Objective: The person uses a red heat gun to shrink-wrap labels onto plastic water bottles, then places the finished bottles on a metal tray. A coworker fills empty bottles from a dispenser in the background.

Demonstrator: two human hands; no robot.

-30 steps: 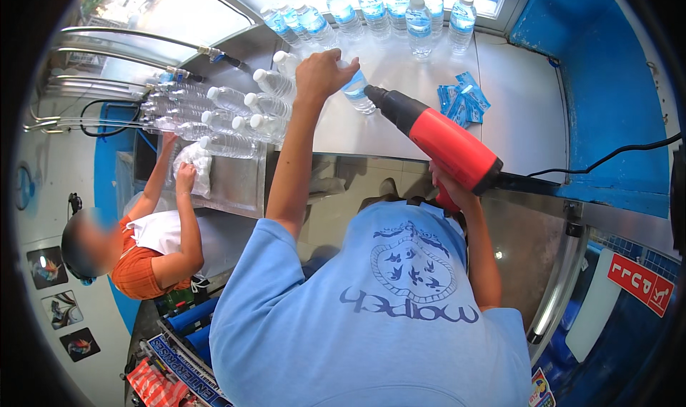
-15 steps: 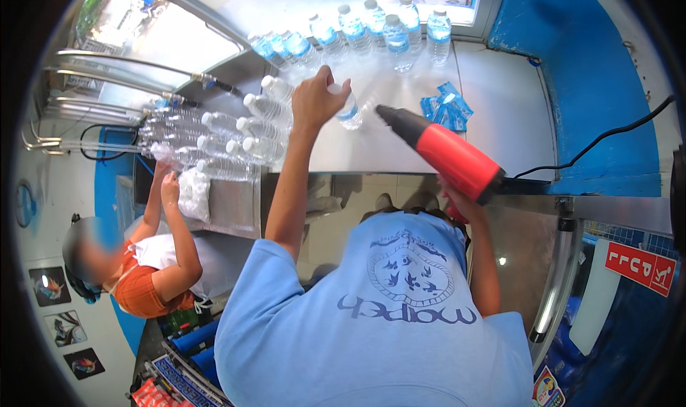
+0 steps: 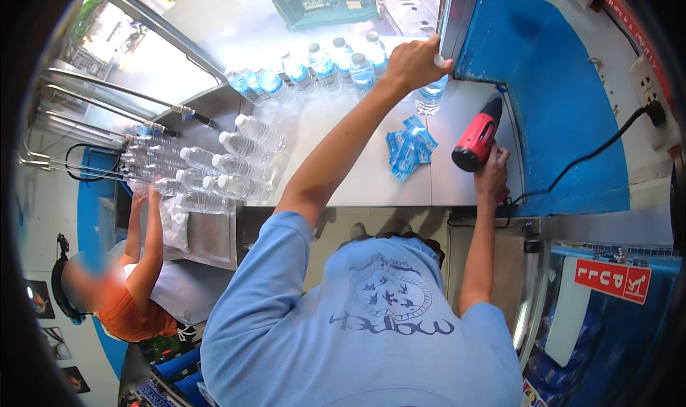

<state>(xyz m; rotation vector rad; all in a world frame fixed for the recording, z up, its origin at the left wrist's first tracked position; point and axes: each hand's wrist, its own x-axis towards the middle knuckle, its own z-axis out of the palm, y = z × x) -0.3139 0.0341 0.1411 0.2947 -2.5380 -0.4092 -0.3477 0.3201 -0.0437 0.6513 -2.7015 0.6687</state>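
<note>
My left hand (image 3: 416, 65) is closed around the neck of a clear water bottle (image 3: 430, 97) with a blue label. The bottle is upright at the far right of the counter, beside a row of capped, blue-labelled bottles (image 3: 323, 65). My hand and forearm hide part of that row. Farther right, my right hand (image 3: 493, 172) grips a red and black heat gun (image 3: 477, 137) by its handle. The nozzle points away toward the blue wall. Between the two hands, a loose pile of flat blue label sleeves (image 3: 411, 150) lies on the counter.
Several unlabelled bottles (image 3: 232, 162) with white caps stand on the left. Another person (image 3: 139, 285) in orange works there at the metal counter. A black cord (image 3: 593, 152) runs to a wall socket (image 3: 647, 85). A window borders the white counter (image 3: 321, 171).
My left hand has carried the bottle right and away, to the end of the labelled row. My right hand has drawn the heat gun right and swung its nozzle away from the bottle.
</note>
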